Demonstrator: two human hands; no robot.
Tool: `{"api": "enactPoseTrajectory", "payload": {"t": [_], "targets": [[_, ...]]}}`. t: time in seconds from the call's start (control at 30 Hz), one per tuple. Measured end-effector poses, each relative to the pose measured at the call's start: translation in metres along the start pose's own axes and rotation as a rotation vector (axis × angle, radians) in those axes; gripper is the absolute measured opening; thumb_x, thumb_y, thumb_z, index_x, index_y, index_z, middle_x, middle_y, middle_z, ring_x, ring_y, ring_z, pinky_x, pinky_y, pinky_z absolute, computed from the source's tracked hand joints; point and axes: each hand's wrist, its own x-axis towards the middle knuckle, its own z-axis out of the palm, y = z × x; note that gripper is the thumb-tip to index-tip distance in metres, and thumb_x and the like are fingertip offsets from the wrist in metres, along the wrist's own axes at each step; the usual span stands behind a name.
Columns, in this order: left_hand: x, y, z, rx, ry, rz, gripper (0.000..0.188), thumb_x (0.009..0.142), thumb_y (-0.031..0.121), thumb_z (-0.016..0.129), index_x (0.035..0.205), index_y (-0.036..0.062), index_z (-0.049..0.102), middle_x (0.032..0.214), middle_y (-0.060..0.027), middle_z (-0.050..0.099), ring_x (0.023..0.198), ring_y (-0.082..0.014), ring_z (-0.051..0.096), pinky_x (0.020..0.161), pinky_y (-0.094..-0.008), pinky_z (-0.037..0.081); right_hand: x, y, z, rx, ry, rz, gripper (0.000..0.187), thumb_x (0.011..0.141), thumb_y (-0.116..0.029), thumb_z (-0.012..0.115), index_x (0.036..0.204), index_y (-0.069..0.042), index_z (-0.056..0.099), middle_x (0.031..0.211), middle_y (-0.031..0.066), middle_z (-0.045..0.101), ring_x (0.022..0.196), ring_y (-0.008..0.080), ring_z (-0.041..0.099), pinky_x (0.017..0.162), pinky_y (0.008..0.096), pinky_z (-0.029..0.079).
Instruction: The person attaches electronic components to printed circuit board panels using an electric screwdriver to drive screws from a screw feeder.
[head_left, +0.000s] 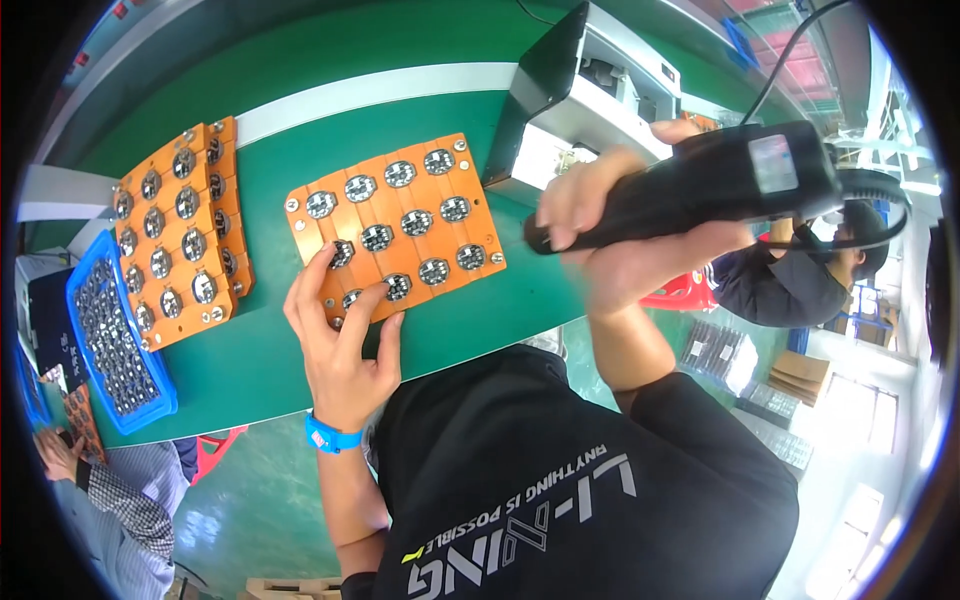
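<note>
An orange tray [393, 202] with rows of small round circuit boards lies on the green workbench in front of me. My left hand [345, 345] rests on its near left part, fingers spread, with fingertips touching or close to the boards there. My right hand [610, 215] is closed round a black corded electric screwdriver [690, 190]. Held up to the right of the tray, the tool lies almost level, its narrow end pointing left and apart from the boards. A blue band [333, 437] circles my left wrist.
Left of the tray are overlapping orange trays [172, 230] with similar boards. Beside them a blue bin [165, 400] holds many small parts. A black-and-white machine [540, 90] stands at the back right. A co-worker's hand [60, 455] shows at far left; another person [790, 275] sits at right.
</note>
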Motion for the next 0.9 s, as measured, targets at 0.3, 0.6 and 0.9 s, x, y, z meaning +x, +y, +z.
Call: {"api": "enactPoseTrajectory", "payload": {"t": [0.3,0.6,0.9], "targets": [[-0.001,-0.005,-0.001,-0.060,0.018,-0.015,0.036,0.064,0.001,0.077,0.098,0.0069,0.069,0.141,-0.0194,0.043,0.124,-0.0419,0.043,0.099,-0.0478,0.042,-0.039,0.046,0.064,0.087,-0.168,0.143,0.099,0.069,-0.092,0.034,0.128,-0.012,0.030,0.061,0.0081,0.053,0.044,0.0196,0.051,0.048,0.0326,0.047],[-0.001,-0.008,-0.003,-0.068,0.005,-0.029,0.036,0.063,0.000,0.076,0.098,0.0063,0.068,0.139,-0.0196,0.044,0.124,-0.0429,0.043,0.100,-0.0494,0.042,-0.047,0.061,0.065,0.085,-0.274,0.128,0.095,0.070,-0.088,0.042,0.125,-0.011,0.032,0.066,0.0076,0.056,0.051,0.0186,0.056,0.051,0.0298,0.048],[-0.001,-0.006,0.001,-0.094,0.009,-0.064,0.025,0.067,0.000,0.074,0.091,0.0054,0.067,0.140,-0.0199,0.044,0.123,-0.0442,0.044,0.100,-0.0516,0.041,-0.054,0.073,0.066,0.184,-0.305,0.319,0.080,0.074,-0.063,0.075,0.118,-0.009,0.036,0.067,0.0089,0.058,0.061,0.0163,0.058,0.056,0.0278,0.048]]}}
